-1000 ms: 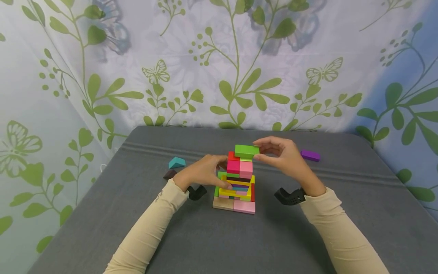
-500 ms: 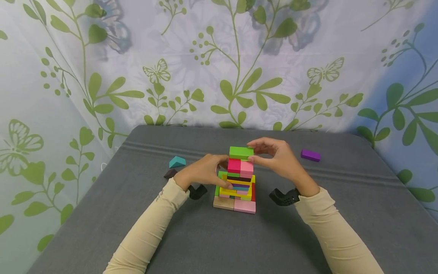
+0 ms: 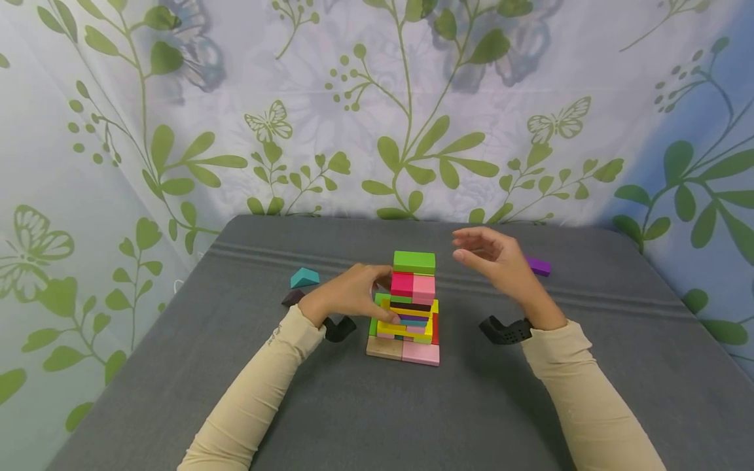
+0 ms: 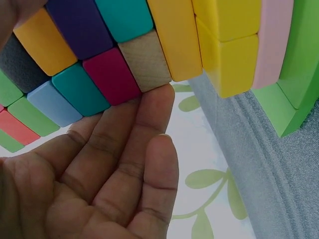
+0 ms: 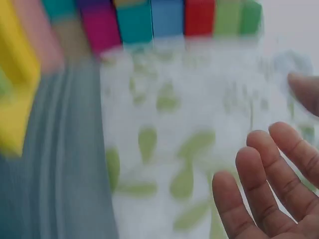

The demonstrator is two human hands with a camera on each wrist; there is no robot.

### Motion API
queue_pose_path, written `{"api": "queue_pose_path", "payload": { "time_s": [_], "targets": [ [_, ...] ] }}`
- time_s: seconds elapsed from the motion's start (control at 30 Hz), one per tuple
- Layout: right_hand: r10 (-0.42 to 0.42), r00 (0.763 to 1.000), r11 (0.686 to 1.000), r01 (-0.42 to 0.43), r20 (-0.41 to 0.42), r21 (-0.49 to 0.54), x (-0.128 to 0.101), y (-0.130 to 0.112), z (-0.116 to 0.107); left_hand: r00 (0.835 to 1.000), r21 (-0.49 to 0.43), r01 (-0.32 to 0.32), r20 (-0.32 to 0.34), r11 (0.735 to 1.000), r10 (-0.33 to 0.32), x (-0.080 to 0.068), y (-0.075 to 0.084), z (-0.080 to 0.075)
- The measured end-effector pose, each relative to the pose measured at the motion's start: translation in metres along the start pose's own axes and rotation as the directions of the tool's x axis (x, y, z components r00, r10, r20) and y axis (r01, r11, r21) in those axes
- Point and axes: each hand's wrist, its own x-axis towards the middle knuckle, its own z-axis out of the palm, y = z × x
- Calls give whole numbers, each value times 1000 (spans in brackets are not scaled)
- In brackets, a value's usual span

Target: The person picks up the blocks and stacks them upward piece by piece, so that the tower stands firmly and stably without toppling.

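A tower of colourful wooden blocks (image 3: 413,288) stands on the table, with a green block (image 3: 415,262) lying flat on top. My left hand (image 3: 353,294) holds the tower from its left side. Its thumb crosses the front, and in the left wrist view several fingers (image 4: 154,107) lie against blocks on the far side. To the right of the tower's top, my right hand (image 3: 491,261) is apart from it and holds nothing. In the right wrist view its relaxed fingers (image 5: 254,174) are spread.
A teal triangular block (image 3: 304,278) and a dark brown block (image 3: 292,298) lie left of the tower, the brown one partly behind the left wrist. A purple block (image 3: 538,266) lies behind the right hand. A patterned curtain (image 3: 330,131) hangs behind the grey table (image 3: 365,418).
My right hand has moved the green block left onto the tower's top, let go of it and drawn back to the right. The left hand has stayed in place.
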Motion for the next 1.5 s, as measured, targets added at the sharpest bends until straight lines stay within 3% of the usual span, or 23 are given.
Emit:
{"api": "queue_pose_path", "payload": {
  "time_s": [0.17, 0.33, 0.4, 0.5, 0.57, 0.67, 0.83, 1.0, 1.37, 1.5],
  "targets": [
    [67, 983, 991, -86, -169, -103, -6, 32, -41, 1000, 8, 2, 0, 1000, -2, 0, 0, -1],
    [173, 925, 957, -239, -337, -166, -20, 68, -73, 1000, 5, 6, -3, 1000, -6, -1, 2, -1],
    [237, 886, 920, -337, -398, -200, -27, 80, -78, 1000, 4, 11, -4, 1000, -11, -1, 1, 0],
    [337, 829, 839, -480, -446, -257, -35, 96, -84, 1000, 6, 18, -2, 1000, -18, -1, 0, 1],
    [387, 809, 789, -539, -443, -295, -39, 107, -87, 1000, 8, 22, -2, 1000, -22, -1, -1, 2],
    [402, 824, 741, -549, -399, -388, -45, 121, -90, 1000, 12, 22, -5, 1000, -22, -2, -1, 3],
    [349, 866, 737, -490, -359, -466, -50, 131, -91, 1000, 19, 16, -9, 1000, -16, -2, -2, 3],
    [332, 873, 744, -475, -357, -470, -51, 132, -92, 1000, 22, 11, -10, 1000, -11, -2, -2, 3],
    [362, 875, 724, -481, -322, -495, -49, 128, -96, 1000, 22, 0, -14, 1000, 0, 0, -1, 2],
    [332, 886, 734, -458, -324, -501, -44, 122, -93, 1000, 21, -6, -15, 1000, 6, 0, -2, 3]
  ]
}}
